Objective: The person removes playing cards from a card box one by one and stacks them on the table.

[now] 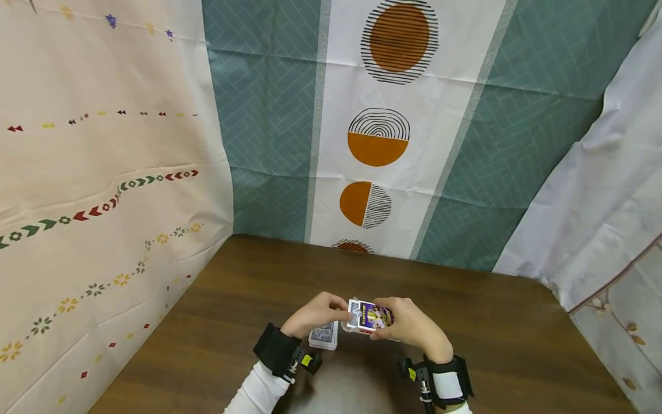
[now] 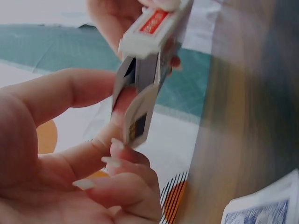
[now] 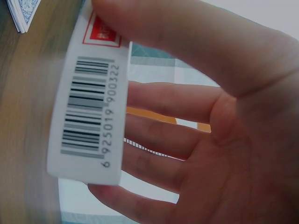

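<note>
Right grip (image 1: 411, 323) closed, thumb and fingers round card box (image 1: 377, 316); left grip (image 1: 319, 314) at the box's open end, thumb and a finger looking pinched on one of the flaps (image 2: 144, 108). Box held tilted between the two grips, above the table (image 1: 258, 279). Pack inside seen through the opening. Card stack (image 1: 323, 337) lies on the table, just beside and partly under the left grip, patterned backs up.

Step, my read: working the box's open end. Next move probably calls for a steady right hold and left fingers controlling the flaps without creasing them.

Table: brown wood grain, pale glare nearer the person than the grips. Beyond both grips, green-and-white hanging (image 1: 269, 144) with orange circles; cream patterned cloth (image 1: 103, 172) off to their left, white cloth (image 1: 569, 201) to their right.
</note>
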Tool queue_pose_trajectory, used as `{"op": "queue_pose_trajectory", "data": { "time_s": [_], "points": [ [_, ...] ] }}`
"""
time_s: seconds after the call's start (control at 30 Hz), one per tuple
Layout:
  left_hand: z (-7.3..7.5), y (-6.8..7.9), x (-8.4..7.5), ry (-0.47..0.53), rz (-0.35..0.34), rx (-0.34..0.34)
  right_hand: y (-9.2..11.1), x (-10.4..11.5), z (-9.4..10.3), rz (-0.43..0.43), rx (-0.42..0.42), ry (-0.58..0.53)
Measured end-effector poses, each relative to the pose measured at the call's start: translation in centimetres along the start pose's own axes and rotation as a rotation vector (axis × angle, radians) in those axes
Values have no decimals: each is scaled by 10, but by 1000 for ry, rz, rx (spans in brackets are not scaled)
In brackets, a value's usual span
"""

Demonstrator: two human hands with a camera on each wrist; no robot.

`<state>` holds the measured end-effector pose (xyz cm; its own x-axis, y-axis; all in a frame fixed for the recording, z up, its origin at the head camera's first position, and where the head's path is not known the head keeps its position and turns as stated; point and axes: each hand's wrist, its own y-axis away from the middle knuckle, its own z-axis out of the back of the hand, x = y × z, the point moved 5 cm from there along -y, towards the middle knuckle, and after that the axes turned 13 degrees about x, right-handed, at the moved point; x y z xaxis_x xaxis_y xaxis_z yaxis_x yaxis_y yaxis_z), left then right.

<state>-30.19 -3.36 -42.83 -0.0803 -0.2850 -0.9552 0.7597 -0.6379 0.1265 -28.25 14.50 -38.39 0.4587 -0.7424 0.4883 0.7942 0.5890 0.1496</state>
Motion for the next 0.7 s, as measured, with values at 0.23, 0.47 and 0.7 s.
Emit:
{"op": "queue_pose_trajectory", "data": {
  "time_s": [0.23,0.47,0.7],
  "points": [
    [-6,-3,3,59,27,72,-2,-1,-3,-17,16,-20],
    [4,4,7,24,54,47,-3,-1,-4,-21,8,8],
    [23,11,10,-52,31,42,-3,-3,-3,-62,-6,5]
  ]
}}
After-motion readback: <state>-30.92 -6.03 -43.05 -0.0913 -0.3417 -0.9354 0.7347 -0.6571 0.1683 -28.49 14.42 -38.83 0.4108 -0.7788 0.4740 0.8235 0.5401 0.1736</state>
